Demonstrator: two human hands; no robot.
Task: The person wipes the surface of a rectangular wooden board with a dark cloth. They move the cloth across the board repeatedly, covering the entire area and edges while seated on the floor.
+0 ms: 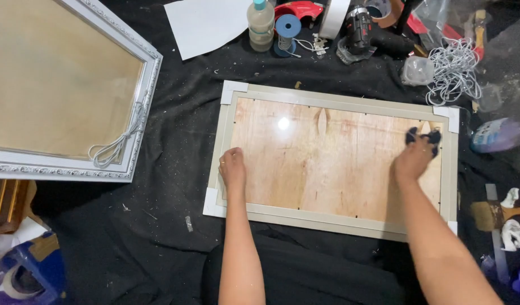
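A black cloth (175, 141) littered with specks covers the table, with a cordless drill (364, 35) and white cord (453, 70) at twelve to one o'clock. The grey picture frame (334, 160) lies flat at centre, long axis running nine to three o'clock. The left hand (232, 167) presses its glass, fingers together; the right hand (413, 158) is clamped on a dark cloth (423, 137).

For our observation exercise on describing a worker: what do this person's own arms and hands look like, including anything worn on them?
Both forearms are bare, with no sleeves, gloves or wristwatch in view. The left hand seems to carry a thin ring on one finger, too small to make out clearly. The right hand shows nothing worn. No markings are visible on either arm.
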